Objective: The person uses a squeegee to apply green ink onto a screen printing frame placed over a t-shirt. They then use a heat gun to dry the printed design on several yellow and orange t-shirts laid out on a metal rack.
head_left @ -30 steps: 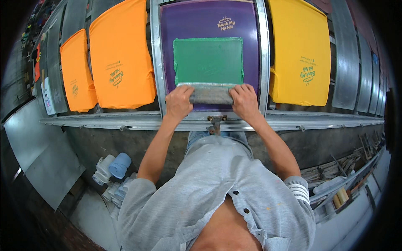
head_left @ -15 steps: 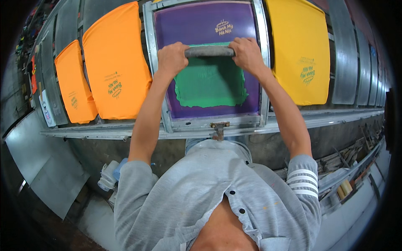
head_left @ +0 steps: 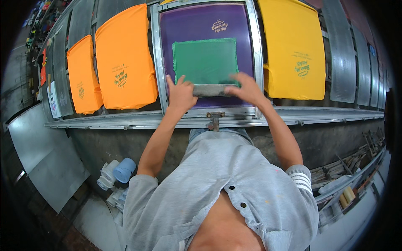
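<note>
A purple printing screen [head_left: 234,46] in a metal frame [head_left: 258,54] lies before me, with a green ink patch [head_left: 205,58] spread over its middle. Along the near edge of that patch rests a grey squeegee [head_left: 209,90], lying crosswise. My left hand [head_left: 181,94] is at the squeegee's left end, its fingers spread and pointing away from me. At the other end is my right hand [head_left: 246,88], fingers apart and slightly smeared by motion. Neither hand is wrapped round the squeegee; whether the fingertips still touch it is hard to tell.
Two orange printed shirts [head_left: 125,58] lie on boards to the left, and a yellow one [head_left: 293,50] to the right. A metal rail [head_left: 318,117] runs along the near edge. White and blue containers [head_left: 124,169] stand below left; wooden strips [head_left: 331,173] lie below right.
The squeegee has come toward me from the far edge of the green patch to its near edge. Both hands have gone from gripping its ends to spread fingers.
</note>
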Tool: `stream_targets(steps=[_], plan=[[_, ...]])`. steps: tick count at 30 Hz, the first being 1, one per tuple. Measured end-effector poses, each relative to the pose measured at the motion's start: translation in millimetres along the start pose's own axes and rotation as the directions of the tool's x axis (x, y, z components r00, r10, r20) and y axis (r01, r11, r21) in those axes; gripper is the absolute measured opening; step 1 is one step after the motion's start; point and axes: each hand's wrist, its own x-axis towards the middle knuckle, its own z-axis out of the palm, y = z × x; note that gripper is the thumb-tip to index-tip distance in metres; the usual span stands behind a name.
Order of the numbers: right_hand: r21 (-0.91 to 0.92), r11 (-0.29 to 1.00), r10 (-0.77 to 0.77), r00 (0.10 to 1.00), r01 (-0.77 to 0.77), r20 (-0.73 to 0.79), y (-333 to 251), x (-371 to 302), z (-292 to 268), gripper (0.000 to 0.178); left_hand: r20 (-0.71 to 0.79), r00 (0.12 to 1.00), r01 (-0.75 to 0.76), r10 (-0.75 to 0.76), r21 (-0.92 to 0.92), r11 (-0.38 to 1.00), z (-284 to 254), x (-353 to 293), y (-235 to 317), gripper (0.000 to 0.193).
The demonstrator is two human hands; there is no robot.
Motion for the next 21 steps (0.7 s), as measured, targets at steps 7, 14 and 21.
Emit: stream_targets(steps=[7, 14, 21], plan=[[-0.239, 0.890, 0.155, 0.752, -0.388, -0.641, 84, 23, 2, 0.062, -0.113, 0.991, -0.097, 0.069, -0.263, 0.960, 43, -11, 34, 0.034], [-0.201, 0.897, 0.207, 0.777, -0.393, -0.595, 86, 18, 2, 0.057, 0.029, 0.999, 0.047, -0.042, -0.189, 0.981, -15, 97, -8, 0.041], [-0.231, 0.892, 0.172, 0.763, -0.390, -0.623, 72, 14, -9, 0.055, -0.268, 0.963, -0.092, 0.023, -0.249, 0.964, 2, 154, -23, 0.045]])
